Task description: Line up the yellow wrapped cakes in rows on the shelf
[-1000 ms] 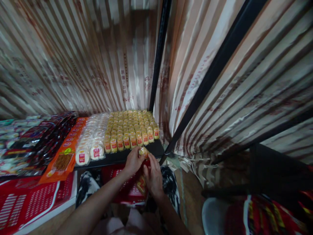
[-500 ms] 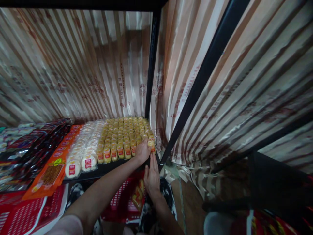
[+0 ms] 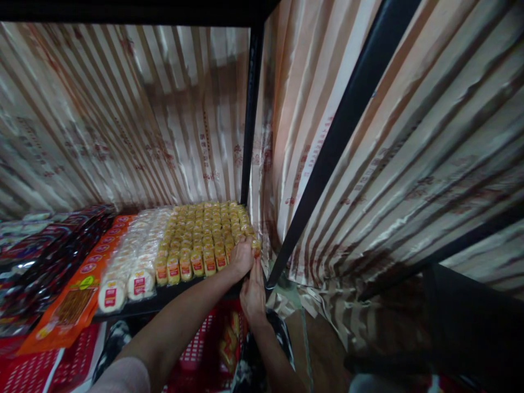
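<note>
Rows of small yellow packaged cakes (image 3: 200, 234) with red labels stand tightly packed on the dark shelf (image 3: 172, 295). At their front right corner my left hand (image 3: 242, 257) is curled closed against a yellow packaged cake (image 3: 256, 249); its fingertips are partly hidden. Just below, my right hand (image 3: 254, 297) points upward with its fingers stretched out, the tips touching the bottom of that corner cake. Left of the yellow rows lie clear-wrapped round white cakes (image 3: 141, 284).
An orange snack bag (image 3: 76, 300) and dark glossy packs (image 3: 61, 245) lie further left. Under the shelf are red baskets (image 3: 196, 349), one holding a yellow pack (image 3: 229, 344). A black post (image 3: 319, 164) rises at right, before striped sheeting (image 3: 192, 120).
The view has shifted a little, so the shelf sits slightly lower and further left. Both hands stay at the corner cake, the right fingers now a little closer under the left hand.
</note>
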A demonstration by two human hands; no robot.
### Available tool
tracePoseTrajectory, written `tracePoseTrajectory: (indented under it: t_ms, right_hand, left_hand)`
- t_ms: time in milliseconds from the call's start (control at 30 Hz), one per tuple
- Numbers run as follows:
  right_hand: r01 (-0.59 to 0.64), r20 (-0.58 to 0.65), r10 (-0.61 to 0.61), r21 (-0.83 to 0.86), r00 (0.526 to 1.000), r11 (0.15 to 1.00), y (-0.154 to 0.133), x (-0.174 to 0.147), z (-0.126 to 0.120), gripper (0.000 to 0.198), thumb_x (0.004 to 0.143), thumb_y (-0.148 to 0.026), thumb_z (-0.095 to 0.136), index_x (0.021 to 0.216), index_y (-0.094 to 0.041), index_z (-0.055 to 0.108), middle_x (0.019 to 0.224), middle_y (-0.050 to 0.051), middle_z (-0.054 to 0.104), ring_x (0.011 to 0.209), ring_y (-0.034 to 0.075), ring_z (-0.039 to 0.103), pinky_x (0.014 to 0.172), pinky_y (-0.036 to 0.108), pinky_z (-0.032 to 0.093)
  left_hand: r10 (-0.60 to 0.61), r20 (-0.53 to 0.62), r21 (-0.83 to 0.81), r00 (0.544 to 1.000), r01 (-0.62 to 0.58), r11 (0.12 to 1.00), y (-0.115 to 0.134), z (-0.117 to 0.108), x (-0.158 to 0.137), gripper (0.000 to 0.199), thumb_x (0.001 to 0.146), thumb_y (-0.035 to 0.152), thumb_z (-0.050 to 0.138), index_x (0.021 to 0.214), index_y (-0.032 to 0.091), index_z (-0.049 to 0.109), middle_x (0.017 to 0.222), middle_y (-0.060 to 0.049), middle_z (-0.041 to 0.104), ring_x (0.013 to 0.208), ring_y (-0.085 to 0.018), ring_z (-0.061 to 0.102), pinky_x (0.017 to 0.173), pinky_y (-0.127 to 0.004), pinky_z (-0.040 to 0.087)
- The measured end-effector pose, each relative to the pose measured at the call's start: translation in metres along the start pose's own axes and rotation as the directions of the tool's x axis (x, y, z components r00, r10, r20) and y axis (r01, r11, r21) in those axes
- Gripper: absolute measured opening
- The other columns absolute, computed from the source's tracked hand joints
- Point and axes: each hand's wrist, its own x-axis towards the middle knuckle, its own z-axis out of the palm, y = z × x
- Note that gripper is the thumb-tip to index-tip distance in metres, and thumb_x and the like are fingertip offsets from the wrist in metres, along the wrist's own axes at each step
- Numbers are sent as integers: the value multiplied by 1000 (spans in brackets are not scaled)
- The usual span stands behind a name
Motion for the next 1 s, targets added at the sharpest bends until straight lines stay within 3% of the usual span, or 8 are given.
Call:
tracePoseTrajectory:
  t_ms: [200, 333, 533, 667, 900, 1000]
  right_hand:
    - [4, 5, -3, -47, 1000, 999, 5, 3, 4, 66, 78, -6, 29, 141, -8, 11, 145, 14, 25, 134, 23, 21, 106, 47, 30]
    - [25, -9, -26, -64, 1000, 998, 3, 4, 5, 65, 79, -7, 29, 142, -9, 12, 145, 13, 25, 133, 24, 22, 105, 47, 30]
    - [25, 19, -23, -87, 1000, 996, -1, 5, 6, 62, 80, -17, 36, 141, -12, 20, 145, 12, 24, 134, 25, 19, 106, 46, 27]
    - [64, 71, -56, -121, 996, 991, 6, 3, 10, 54, 81, -19, 39, 134, -13, 36, 143, 12, 29, 134, 26, 17, 106, 48, 25]
    - [49, 15, -48, -117, 999, 992, 3, 2, 1, 54, 83, -16, 33, 137, -11, 27, 146, 14, 21, 134, 24, 16, 103, 47, 29]
    - [115, 34, -114, -38, 993, 993, -7, -13, -8, 50, 83, -11, 27, 133, -13, 34, 139, 14, 34, 129, 22, 26, 100, 45, 33]
  left_hand:
    - [-37, 15, -21, 999, 37, 999, 1, 1, 4, 26, 82, 16, 44, 107, 13, 52, 108, -12, 53, 92, -20, 57, 82, -30, 44]
    - [-31, -33, -78, 999, 28, 997, -1, 3, 1, 37, 79, 12, 44, 116, 15, 45, 111, -11, 51, 94, -18, 55, 84, -28, 43]
    - [-59, -115, -167, 992, 39, 985, -5, 8, -15, 34, 81, 14, 38, 115, 16, 44, 110, -11, 52, 96, -19, 53, 88, -32, 43]
    - [-44, -177, -248, 983, -1, 969, -11, 11, -45, 38, 82, 15, 36, 120, 11, 41, 113, -14, 52, 108, -20, 48, 96, -35, 39]
    - [-44, -170, -354, 984, -20, 935, -32, 13, -121, 30, 83, 15, 33, 107, 17, 51, 94, -7, 56, 89, -15, 54, 83, -29, 45]
    - [-96, -138, -373, 986, 38, 927, -47, 13, -148, 28, 84, 15, 31, 100, 17, 54, 86, -6, 55, 80, -14, 54, 77, -27, 46]
